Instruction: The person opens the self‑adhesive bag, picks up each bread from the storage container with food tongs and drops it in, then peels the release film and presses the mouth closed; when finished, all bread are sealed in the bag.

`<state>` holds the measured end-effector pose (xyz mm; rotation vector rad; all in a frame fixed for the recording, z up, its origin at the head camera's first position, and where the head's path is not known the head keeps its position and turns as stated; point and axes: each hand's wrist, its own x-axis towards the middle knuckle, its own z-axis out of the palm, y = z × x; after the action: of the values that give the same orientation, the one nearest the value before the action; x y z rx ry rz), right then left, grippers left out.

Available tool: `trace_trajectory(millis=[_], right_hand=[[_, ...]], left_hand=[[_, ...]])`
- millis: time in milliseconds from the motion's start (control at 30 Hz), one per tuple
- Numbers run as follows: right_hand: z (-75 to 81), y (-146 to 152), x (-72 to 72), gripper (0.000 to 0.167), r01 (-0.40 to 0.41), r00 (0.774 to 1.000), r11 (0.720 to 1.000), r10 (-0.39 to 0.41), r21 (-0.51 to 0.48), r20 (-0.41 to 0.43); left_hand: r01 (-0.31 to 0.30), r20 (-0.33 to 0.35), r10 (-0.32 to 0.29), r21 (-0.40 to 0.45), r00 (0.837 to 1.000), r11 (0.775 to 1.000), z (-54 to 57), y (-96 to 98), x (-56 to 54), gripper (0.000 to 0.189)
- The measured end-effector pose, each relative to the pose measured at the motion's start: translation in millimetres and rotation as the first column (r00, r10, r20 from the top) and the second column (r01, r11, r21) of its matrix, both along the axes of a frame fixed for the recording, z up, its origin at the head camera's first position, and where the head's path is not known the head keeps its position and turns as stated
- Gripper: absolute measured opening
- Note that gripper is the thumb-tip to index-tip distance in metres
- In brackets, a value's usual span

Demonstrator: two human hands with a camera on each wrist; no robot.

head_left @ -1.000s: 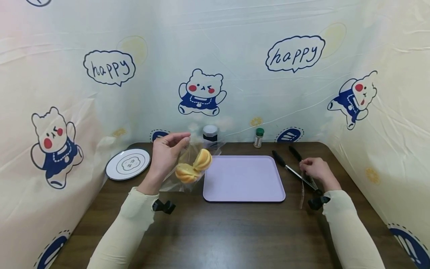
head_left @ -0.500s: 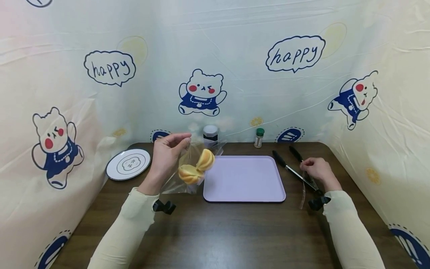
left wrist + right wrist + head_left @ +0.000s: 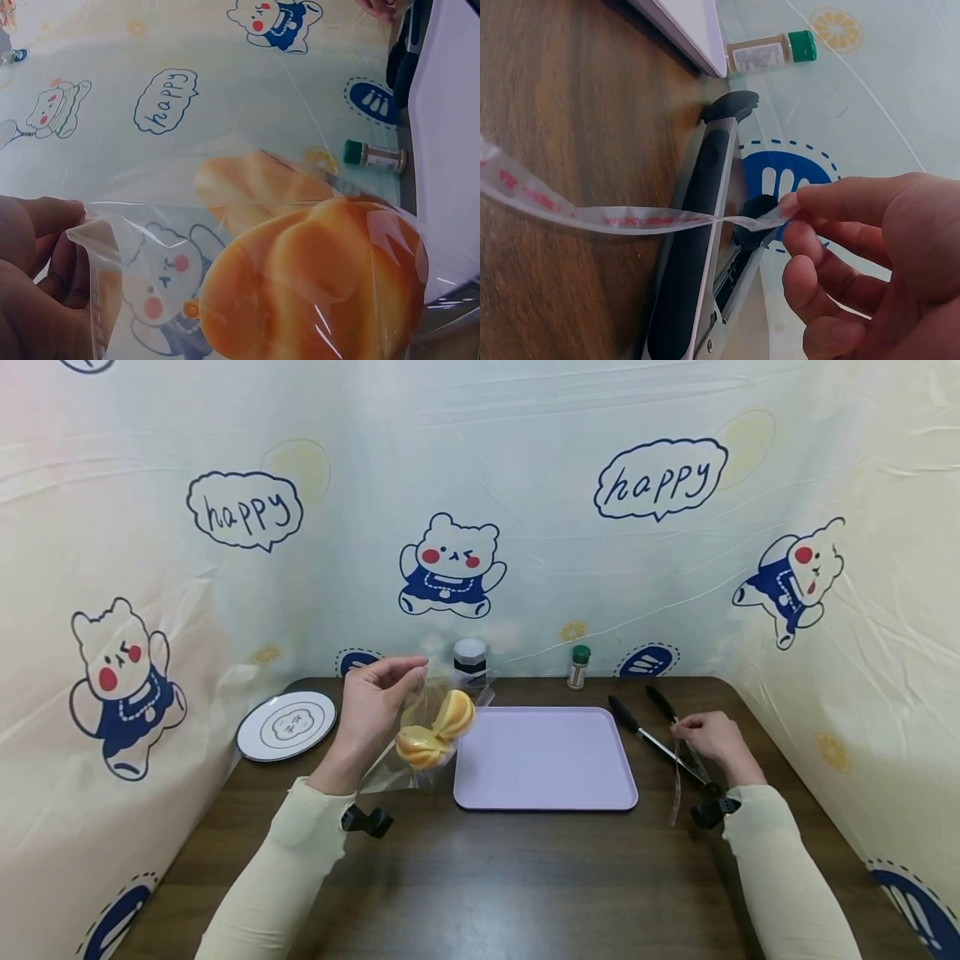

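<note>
My left hand pinches the top edge of a clear plastic bag between thumb and fingers. Inside the bag, two golden, ridged bread rolls hang just off the left edge of a lilac tray. On the right, my right hand pinches the end of a thin, clear strip with red print. The strip dangles down over the wooden table. Under that hand lie tongs with black handles, spread apart; the strip crosses in front of them in the right wrist view.
A white plate with a dark rim sits at the far left. Behind the tray stand a white-lidded jar and a green-capped spice bottle. A printed curtain encloses the back and sides of the brown table.
The bag with the rolls has swung slightly right and then a little back left under my left hand. My right hand has barely moved and keeps the strip.
</note>
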<state>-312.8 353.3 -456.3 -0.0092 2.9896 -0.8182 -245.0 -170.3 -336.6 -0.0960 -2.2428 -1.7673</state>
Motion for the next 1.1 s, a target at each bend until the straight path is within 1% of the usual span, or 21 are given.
trace_trajectory(millis=[333, 500, 667, 800, 967, 1100], right_hand=[[0.2, -2, -0.1, 0.034, 0.009, 0.996, 0.998, -0.003, -0.066, 0.088], [1.1, 1, -0.1, 0.035, 0.009, 0.996, 0.999, -0.005, -0.052, 0.09], [4.5, 2, 1.5, 0.039, 0.02, 0.999, 0.999, -0.019, -0.025, 0.033], [14.4, -4, 5.2, 0.046, 0.022, 0.999, 1.0, -0.023, -0.022, -0.029], [31.7, -27, 12.5, 0.046, -0.008, 0.995, 0.999, 0.003, -0.049, -0.095], [42.0, -52, 16.0, 0.043, -0.066, 0.991, 0.994, 0.055, -0.091, -0.121]], left_hand=[[0.0, 0.009, 0.0, -0.015, 1.0, 1.0, 2.7, 1.4, 0.7, 0.028], [0.001, 0.016, 0.0, -0.019, 1.0, 1.0, 2.3, 1.3, 0.8, 0.028], [0.006, 0.012, -0.006, -0.024, 1.0, 1.0, 1.3, 0.9, 0.8, 0.028], [0.014, -0.008, -0.015, -0.017, 1.0, 1.0, 1.7, 1.8, 1.2, 0.03], [0.031, -0.026, -0.031, -0.005, 0.999, 1.0, 3.3, 5.2, 2.8, 0.031], [0.051, -0.033, -0.051, -0.004, 0.998, 0.999, 4.1, 8.5, 4.2, 0.032]])
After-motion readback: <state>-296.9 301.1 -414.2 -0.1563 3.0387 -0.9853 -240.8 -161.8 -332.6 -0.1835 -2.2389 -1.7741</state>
